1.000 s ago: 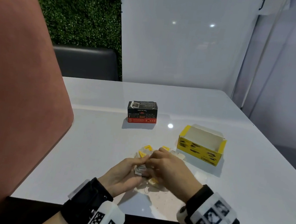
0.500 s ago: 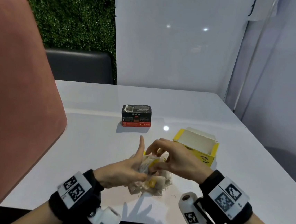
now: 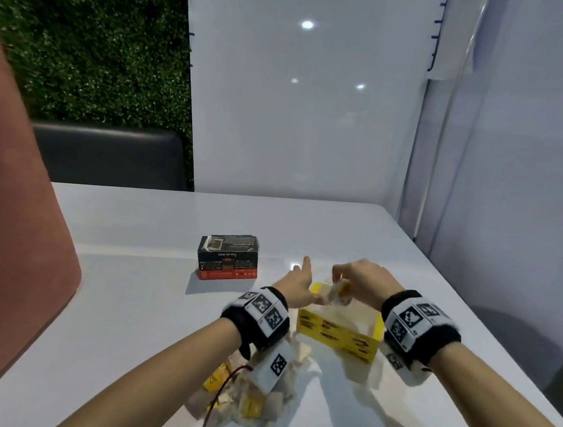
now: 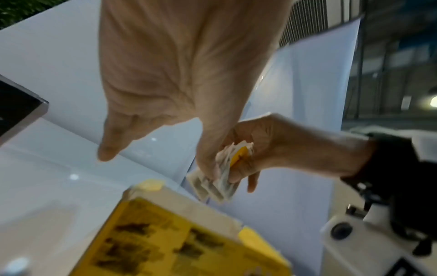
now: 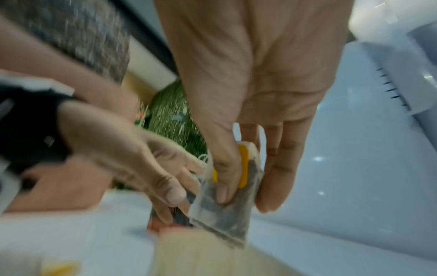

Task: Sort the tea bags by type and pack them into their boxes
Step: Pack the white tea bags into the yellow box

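My right hand [image 3: 344,283] pinches a small stack of tea bags [image 5: 224,211] with yellow tags, thumb on the front and fingers behind. The stack [image 3: 336,292] hangs just above the open top of the yellow box [image 3: 334,333]. My left hand [image 3: 307,290] lays straight fingers against the left side of the stack, with one digit sticking out away from it. A loose pile of tea bags [image 3: 255,403] with yellow tags lies on the table under my left forearm. The black and red tea box [image 3: 227,259] stands shut to the left of the hands.
The white table [image 3: 127,301] ends at a white wall behind and a glass panel to the right. A pink chair back [image 3: 7,221] rises at the left edge and a dark bench [image 3: 107,155] stands beyond the table.
Both hands lifted the stack off the pile near the front edge and carried it forward and right, to above the yellow box. The pile now lies under my left forearm.
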Action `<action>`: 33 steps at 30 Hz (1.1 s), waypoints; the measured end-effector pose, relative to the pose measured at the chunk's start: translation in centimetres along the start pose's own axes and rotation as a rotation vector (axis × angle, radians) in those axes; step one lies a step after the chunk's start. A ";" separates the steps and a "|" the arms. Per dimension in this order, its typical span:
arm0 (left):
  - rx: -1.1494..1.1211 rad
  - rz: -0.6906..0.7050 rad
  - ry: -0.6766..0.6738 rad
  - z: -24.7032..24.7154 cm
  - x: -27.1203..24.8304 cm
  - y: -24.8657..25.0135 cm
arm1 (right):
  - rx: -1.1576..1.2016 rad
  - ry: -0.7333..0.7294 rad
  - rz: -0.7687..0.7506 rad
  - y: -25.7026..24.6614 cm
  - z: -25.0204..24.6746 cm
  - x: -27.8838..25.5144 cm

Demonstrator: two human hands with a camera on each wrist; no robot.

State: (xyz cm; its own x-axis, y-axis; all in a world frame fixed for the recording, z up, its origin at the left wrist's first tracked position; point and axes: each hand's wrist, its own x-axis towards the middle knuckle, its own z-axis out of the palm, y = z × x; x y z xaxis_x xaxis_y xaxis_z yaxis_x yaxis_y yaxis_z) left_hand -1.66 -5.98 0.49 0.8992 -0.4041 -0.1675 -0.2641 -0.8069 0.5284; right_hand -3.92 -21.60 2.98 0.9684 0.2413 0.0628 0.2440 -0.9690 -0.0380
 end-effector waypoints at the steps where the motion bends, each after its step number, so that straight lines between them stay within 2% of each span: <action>1: 0.047 -0.038 0.001 0.4 0.8 0.0 | -0.084 -0.034 -0.008 0.2 0.7 0.4; 4: 0.089 -0.090 0.020 1.0 2.0 -0.2 | -0.118 -0.148 -0.068 0.2 2.3 1.3; 7: -0.005 -0.094 0.057 1.0 2.4 -0.8 | -0.040 -0.236 -0.091 -0.3 3.2 2.0; 15: -0.254 -0.133 -0.012 0.3 3.3 -3.3 | 0.107 -0.227 -0.223 -2.4 5.6 3.2; 16: -0.267 -0.135 -0.020 0.2 3.3 -3.5 | 0.162 -0.211 -0.205 -2.4 5.8 3.3; 19: -0.298 -0.136 -0.030 0.0 3.3 -3.9 | 0.349 -0.145 -0.021 -1.6 6.2 3.3; 22: -0.356 -0.133 -0.057 0.0 3.4 -4.3 | 0.399 -0.125 0.111 -1.0 6.7 2.7; 33: -0.477 -0.118 -0.121 -0.5 2.4 -4.2 | 0.387 -0.117 0.058 -1.9 6.8 2.6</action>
State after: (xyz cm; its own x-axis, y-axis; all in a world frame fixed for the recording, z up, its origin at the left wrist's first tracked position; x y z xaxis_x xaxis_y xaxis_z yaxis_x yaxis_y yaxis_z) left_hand 1.81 -3.37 -1.71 0.8591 -0.3916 -0.3294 0.0510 -0.5750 0.8166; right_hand -1.50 -18.75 -3.61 0.9749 0.2132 -0.0634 0.1690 -0.8952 -0.4123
